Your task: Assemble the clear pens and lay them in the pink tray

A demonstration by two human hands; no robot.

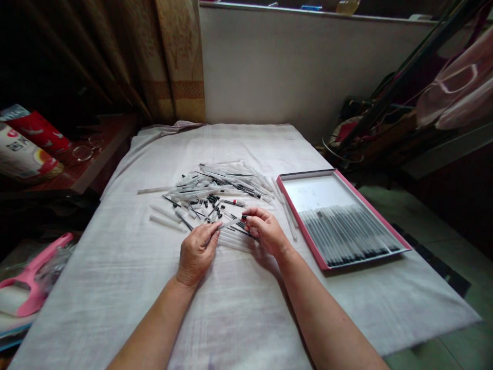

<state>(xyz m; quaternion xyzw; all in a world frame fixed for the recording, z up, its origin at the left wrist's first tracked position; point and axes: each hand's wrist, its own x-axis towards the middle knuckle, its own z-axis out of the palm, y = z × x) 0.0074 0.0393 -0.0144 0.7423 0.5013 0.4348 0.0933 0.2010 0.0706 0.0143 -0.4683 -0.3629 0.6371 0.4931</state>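
My left hand [198, 253] is closed around one end of a clear pen barrel [230, 223], held slanting above the cloth. At the barrel's other end, my right hand [266, 231] pinches a small black pen plug [244, 218] between thumb and fingers. Whether the plug sits in the barrel I cannot tell. Just beyond both hands lies a loose pile of clear pen barrels [234, 177], dark refills [223, 180] and little black plugs [213, 199]. A red-marked piece [234, 202] lies among them.
To the right, a pink-edged box [304, 226] holds a row of pens [348, 234] with black ends. A whitish cloth [246, 318] covers the table. At the left are a pink-handled tool [42, 262] and a side table [96, 164] bearing a jar [25, 154] and eyeglasses [82, 152].
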